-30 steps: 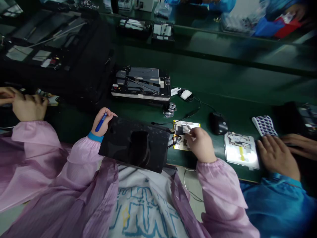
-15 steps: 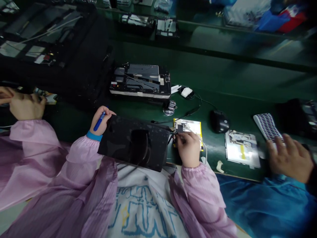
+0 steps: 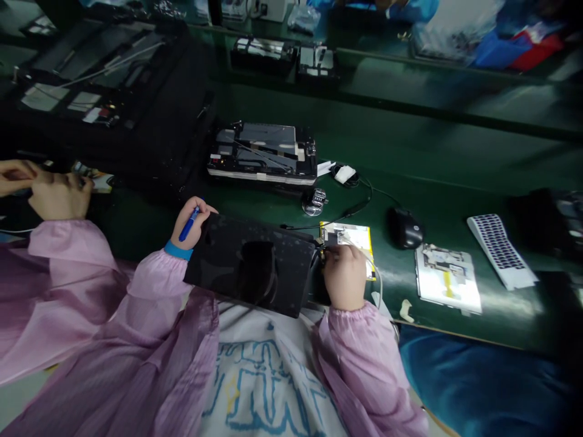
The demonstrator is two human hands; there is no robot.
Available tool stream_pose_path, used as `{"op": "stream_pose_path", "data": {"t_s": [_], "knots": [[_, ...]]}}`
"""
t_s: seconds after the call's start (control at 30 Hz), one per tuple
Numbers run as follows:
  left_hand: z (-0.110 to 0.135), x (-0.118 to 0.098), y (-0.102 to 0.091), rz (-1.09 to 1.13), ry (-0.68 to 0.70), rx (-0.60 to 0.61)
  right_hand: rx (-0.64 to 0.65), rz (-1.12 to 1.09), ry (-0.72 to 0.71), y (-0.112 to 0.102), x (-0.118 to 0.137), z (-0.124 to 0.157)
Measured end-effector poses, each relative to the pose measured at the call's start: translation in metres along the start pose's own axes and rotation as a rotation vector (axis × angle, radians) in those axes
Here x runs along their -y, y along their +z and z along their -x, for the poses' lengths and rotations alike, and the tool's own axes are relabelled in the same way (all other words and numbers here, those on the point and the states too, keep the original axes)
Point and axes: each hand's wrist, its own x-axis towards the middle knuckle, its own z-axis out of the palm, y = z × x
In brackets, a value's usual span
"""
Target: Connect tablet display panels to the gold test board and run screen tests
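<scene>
My left hand (image 3: 187,220) grips the upper left corner of a dark glossy screen panel (image 3: 228,255), which lies tilted near my lap. A blue pen (image 3: 189,224) is tucked in that same hand. At the panel's right edge, my right hand (image 3: 345,278) is closed, its fingertips on the end of a short dark cable (image 3: 314,258); the very tips are partly hidden. Under and behind this hand lies a yellow-edged battery (image 3: 367,238). A thin white cable (image 3: 379,280) curves past it, and a black cable (image 3: 298,227) runs behind the panel.
A stack of dark panels (image 3: 262,176) stands behind, with a larger stack (image 3: 150,121) at left. A metal counter (image 3: 315,201), black mouse (image 3: 405,228), silver board plate (image 3: 449,279) and white label sheet (image 3: 501,250) lie rightward. A co-worker's hands (image 3: 61,193) are at left.
My right fingers have curled in slightly at the panel's edge. The co-worker's hand at the right has left the label sheet and gone out of view. The whole view has shifted slightly.
</scene>
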Motion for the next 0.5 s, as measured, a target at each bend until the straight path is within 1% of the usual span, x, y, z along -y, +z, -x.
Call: {"op": "stream_pose_path", "data": {"t_s": [0.1, 0.2, 0.3, 0.37, 0.4, 0.43, 0.5], "knots": [[0.0, -0.001, 0.0, 0.008, 0.003, 0.002, -0.041, 0.001, -0.012, 0.001, 0.002, 0.0], [0.001, -0.003, -0.001, -0.008, 0.009, -0.003, -0.024, -0.018, -0.014, -0.003, 0.002, -0.001], [0.003, -0.007, -0.003, -0.033, 0.036, 0.003, -0.046, -0.067, 0.023, -0.012, 0.005, 0.004], [0.008, -0.013, -0.003, -0.012, 0.063, -0.008, -0.064, -0.145, 0.057, -0.021, 0.011, 0.012], [0.012, -0.017, -0.003, 0.01, 0.083, -0.025, -0.04, -0.217, 0.064, -0.025, 0.015, 0.018], [0.017, -0.022, -0.004, 0.039, 0.106, -0.043, 0.014, -0.309, 0.055, -0.029, 0.019, 0.024], [0.03, -0.035, -0.008, 0.105, 0.171, -0.088, 0.175, -0.507, -0.004, -0.036, 0.029, 0.034]]}}
